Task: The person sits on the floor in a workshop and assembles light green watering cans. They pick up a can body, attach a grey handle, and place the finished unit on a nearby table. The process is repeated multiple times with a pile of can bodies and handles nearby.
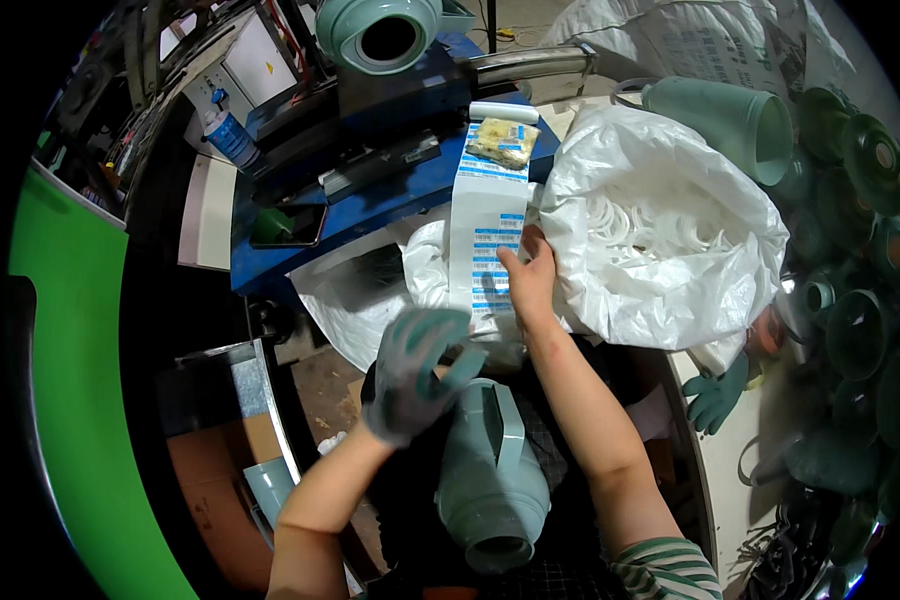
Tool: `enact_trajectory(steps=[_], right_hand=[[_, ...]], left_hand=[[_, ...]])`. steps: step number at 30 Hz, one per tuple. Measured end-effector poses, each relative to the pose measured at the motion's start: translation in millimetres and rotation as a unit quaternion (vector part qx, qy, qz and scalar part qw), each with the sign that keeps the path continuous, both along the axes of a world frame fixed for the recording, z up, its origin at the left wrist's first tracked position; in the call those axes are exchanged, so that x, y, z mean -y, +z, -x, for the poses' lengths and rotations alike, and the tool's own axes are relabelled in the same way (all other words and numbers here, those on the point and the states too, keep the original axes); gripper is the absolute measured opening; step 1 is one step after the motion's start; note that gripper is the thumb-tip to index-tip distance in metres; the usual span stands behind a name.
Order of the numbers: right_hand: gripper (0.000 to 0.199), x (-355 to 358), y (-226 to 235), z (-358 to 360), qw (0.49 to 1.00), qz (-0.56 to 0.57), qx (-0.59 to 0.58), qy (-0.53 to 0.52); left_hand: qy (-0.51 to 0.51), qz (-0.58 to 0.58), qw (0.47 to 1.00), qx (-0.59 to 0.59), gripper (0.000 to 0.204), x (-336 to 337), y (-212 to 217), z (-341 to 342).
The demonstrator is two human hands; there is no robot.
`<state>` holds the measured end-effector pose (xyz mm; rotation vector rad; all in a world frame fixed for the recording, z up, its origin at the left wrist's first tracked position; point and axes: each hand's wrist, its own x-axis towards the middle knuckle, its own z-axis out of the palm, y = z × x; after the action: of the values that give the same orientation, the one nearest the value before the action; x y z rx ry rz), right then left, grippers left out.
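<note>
My right hand (532, 275) is bare. Its thumb lies over the right edge of a long white strip of blue-and-white stickers (488, 215), and its curled fingers sit at that edge. My left hand (417, 372), in a grey-green glove, is smeared by motion, so its fingers cannot be read. It hovers just up and left of a pale green plastic jug body (490, 470) with a handle. The jug lies in my lap, its round opening toward me. A yellowish crumpled lump (503, 143) rests on the strip's far end.
A white sack (660, 130) of white plastic rings stands right of the strip. The blue bench (370, 215) carries a phone (288, 226) and a blue-labelled bottle (230, 138). Several green jug parts (855, 335) crowd the right side, near a loose glove (718, 395). Another jug (720, 125) lies behind the sack.
</note>
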<state>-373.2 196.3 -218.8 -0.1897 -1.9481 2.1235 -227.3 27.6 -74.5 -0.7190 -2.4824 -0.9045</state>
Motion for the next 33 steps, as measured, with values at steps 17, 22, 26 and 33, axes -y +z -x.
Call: enact_trajectory(steps=[17,22,26,33], right_hand=[[0.038,12.8,37.0,20.8,0.941,0.321,0.096,0.048],[0.054,-30.8,52.4,-78.6,0.979,0.166,0.049,0.109],[0.026,-129.7,75.5,-213.9,0.931,0.218,0.146,0.254],[0.09,-189.0,130.7,-385.0,0.762,0.388,0.459,0.241]], left_hand=[[0.056,0.147,0.983,-0.092,0.02,-26.5,-45.3,181.5],[0.057,-0.092,0.993,0.048,0.016,-10.5,-34.9,54.7],[0.09,-0.364,0.88,0.291,0.007,0.5,-61.4,-89.8],[-0.08,-0.26,0.936,0.225,0.021,-67.0,-25.6,-143.8]])
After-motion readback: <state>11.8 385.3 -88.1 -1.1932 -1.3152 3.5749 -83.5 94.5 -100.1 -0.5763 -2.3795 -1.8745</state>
